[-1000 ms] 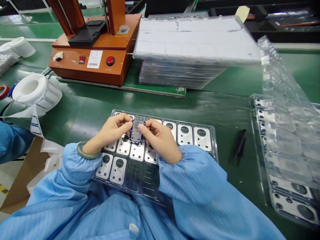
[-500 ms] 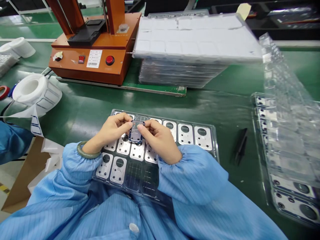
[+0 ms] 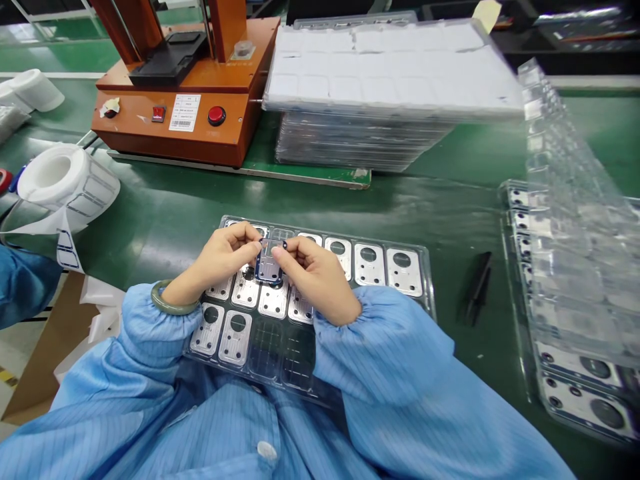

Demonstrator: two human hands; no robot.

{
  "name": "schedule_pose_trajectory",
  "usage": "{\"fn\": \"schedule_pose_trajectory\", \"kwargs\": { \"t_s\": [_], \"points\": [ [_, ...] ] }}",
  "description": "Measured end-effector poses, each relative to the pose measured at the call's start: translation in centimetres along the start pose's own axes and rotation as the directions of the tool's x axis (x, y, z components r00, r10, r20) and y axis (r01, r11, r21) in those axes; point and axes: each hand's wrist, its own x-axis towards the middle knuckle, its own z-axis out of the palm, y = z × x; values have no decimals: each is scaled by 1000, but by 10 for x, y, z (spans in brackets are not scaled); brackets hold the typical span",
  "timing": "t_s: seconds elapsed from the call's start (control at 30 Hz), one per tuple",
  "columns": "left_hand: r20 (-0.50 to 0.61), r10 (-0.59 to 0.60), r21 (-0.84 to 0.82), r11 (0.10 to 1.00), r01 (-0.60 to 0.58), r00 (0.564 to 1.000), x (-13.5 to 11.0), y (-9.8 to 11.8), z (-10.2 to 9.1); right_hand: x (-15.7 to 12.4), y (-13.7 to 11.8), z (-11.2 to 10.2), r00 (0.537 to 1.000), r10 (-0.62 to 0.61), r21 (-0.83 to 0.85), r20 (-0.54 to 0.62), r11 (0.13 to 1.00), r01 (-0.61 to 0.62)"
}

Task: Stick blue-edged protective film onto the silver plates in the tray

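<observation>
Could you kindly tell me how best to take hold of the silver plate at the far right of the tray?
Probably by its two long edges, from above, with the right hand: the silver rectangular metal plate lies flat in the clear plastic tray, open on top, and its holes leave little solid face.

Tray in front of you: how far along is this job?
Partway, as far as the tray shows. Done: most pockets of the tray hold bare metal plates. In hand: the left hand and right hand grip a dark-framed plate above the tray. Left: two pockets in the near row stand empty, so those plates are apparently still to come.
</observation>
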Motion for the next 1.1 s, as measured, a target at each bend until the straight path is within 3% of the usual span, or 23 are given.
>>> {"fn": "schedule_pose_trajectory", "kwargs": {
  "t_s": [0.57,1.1],
  "points": [
    [19,33,11,999,-33,999,-1,-1,-1,-2,-2,0,1000,-22,-24,-13,999,21],
    [33,181,-19,983,-180,983,-2,-4,-1,-6,-3,1,990,-137,-91,-25,987,135]
  ]
}}
